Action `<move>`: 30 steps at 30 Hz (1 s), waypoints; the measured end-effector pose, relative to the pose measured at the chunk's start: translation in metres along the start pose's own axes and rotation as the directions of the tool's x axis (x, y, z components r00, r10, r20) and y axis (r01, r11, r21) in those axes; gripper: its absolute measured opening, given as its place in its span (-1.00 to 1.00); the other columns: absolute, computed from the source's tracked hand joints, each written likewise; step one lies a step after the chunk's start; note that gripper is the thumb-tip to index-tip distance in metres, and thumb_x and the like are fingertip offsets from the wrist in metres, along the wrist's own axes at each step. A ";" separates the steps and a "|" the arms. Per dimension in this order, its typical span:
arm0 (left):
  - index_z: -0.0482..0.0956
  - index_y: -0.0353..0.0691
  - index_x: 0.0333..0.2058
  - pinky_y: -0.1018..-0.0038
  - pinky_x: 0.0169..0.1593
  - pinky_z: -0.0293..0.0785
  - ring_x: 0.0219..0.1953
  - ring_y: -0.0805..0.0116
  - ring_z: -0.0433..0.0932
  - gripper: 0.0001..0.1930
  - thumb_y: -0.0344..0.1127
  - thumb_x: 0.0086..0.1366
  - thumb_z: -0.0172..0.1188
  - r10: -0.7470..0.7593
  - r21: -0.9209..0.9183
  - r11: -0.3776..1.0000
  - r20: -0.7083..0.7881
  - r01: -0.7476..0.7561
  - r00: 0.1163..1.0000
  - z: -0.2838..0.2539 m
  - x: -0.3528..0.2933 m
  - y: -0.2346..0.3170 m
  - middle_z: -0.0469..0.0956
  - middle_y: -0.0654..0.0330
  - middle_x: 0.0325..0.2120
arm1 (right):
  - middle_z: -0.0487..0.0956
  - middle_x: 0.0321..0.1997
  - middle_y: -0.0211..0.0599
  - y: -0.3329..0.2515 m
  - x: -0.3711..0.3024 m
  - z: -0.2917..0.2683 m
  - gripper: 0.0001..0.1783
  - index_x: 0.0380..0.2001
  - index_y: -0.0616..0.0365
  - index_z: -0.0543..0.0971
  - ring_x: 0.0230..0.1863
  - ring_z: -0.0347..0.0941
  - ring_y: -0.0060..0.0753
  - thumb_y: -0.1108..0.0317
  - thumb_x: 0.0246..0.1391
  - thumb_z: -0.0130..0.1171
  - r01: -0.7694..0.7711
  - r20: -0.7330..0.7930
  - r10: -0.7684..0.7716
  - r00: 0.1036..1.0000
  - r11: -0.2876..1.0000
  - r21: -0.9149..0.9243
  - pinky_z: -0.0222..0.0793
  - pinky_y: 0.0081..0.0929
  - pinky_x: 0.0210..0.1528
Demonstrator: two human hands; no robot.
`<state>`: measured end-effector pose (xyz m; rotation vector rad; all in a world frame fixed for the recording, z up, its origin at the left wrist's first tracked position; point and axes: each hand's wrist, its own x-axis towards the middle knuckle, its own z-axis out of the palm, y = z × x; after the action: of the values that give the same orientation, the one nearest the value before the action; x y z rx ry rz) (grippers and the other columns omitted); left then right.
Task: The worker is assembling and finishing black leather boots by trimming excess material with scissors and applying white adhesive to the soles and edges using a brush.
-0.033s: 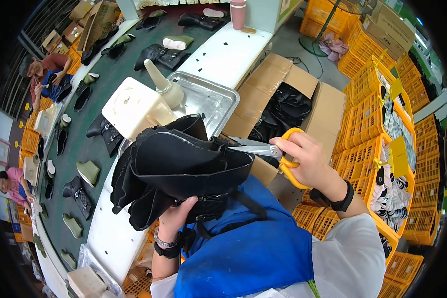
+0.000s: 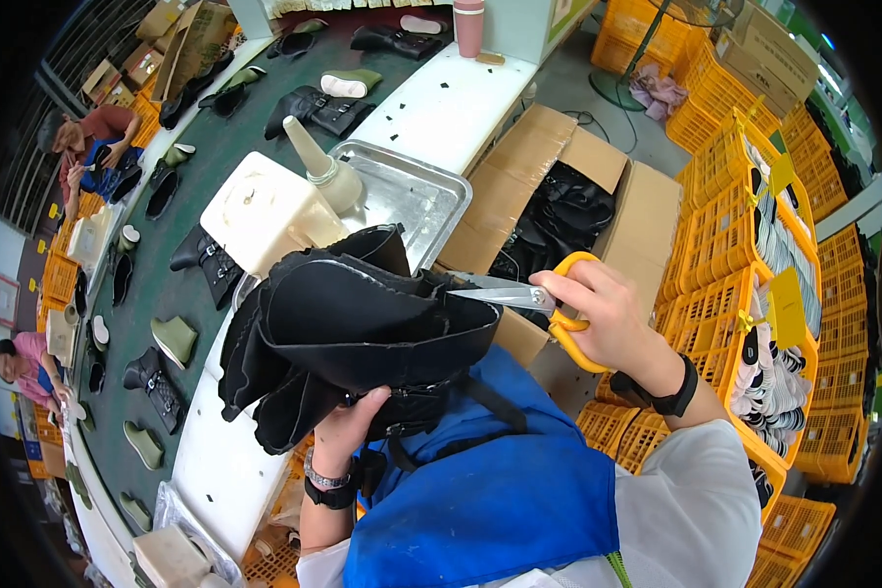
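A bunch of black boot uppers [image 2: 363, 304] with buckled straps rests over my lap, their wide openings turned up. My left hand [image 2: 355, 423] grips them from below, thumb pressed against the straps near a buckle. In my right hand [image 2: 606, 312] is a pair of scissors [image 2: 557, 318] with yellow handles, fingers through the loops. Its blades point left and meet the rim of one upper at the right of the bunch. The blade tips are partly lost against the black material. A blue apron [image 2: 480, 500] covers my lap.
Left lies a green conveyor belt [image 2: 255, 147] with boots and olive liners. Beyond the uppers stand a white container [image 2: 265, 211], a pale bottle [image 2: 333, 176] and a metal tray [image 2: 441, 196]. A cardboard box [image 2: 519, 167] of black uppers and yellow crates [image 2: 725, 235] stand right. Two people work far left.
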<state>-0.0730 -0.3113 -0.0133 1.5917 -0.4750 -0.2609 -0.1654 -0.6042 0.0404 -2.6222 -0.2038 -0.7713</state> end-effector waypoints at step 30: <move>0.44 -0.34 -0.17 0.47 -0.09 0.38 -0.21 0.39 0.47 -0.60 -0.41 -0.01 0.32 0.036 0.056 0.998 -0.001 -0.036 0.999 -0.006 -0.004 -0.002 0.51 0.16 -0.27 | 0.41 -0.63 -0.37 -0.006 -0.003 0.005 -0.70 -0.37 0.05 0.49 -0.67 0.35 -0.35 0.40 -0.31 0.26 -0.022 0.065 0.020 0.998 0.999 0.029 0.25 -0.49 -0.67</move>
<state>-0.0739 -0.3040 -0.0156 1.6366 -0.5129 -0.2199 -0.1665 -0.5964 0.0371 -2.6191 -0.2037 -0.6720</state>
